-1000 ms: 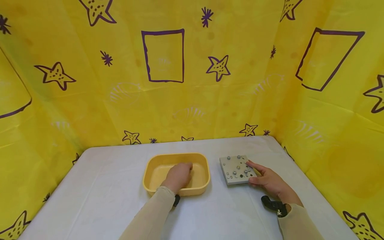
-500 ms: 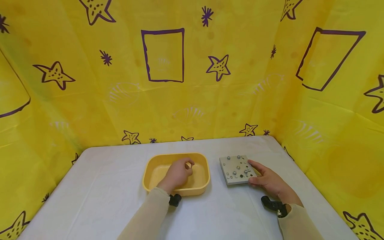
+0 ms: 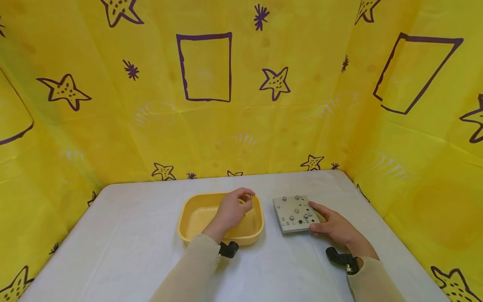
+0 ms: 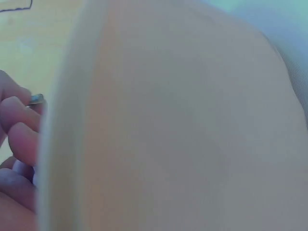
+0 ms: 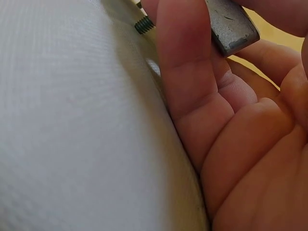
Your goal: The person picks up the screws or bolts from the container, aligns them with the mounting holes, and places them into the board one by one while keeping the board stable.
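Note:
My left hand (image 3: 231,212) is above the right part of a yellow plastic tub (image 3: 196,204). Its thumb and fingertips pinch a small shiny metal piece (image 4: 36,99), mostly hidden by the fingers. My right hand (image 3: 333,224) holds the right edge of a square grey metal plate (image 3: 290,205), thumb at the near corner and fingers at the far side. Several screws, small fittings and holes cover the plate's top. In the right wrist view a threaded screw end (image 5: 144,25) sticks out beneath it, beside a finger; the plate's edge (image 5: 233,33) shows between the fingers.
Both hands work over a table with a white cloth (image 3: 124,239). Yellow curtains (image 3: 241,138) with starfish drawings enclose its back and sides. The tub stands left of the plate, with a strip of cloth between them.
My left hand has risen from inside the tub and moved right and away, the metal piece now showing at its fingertips. The right hand keeps its hold on the plate.

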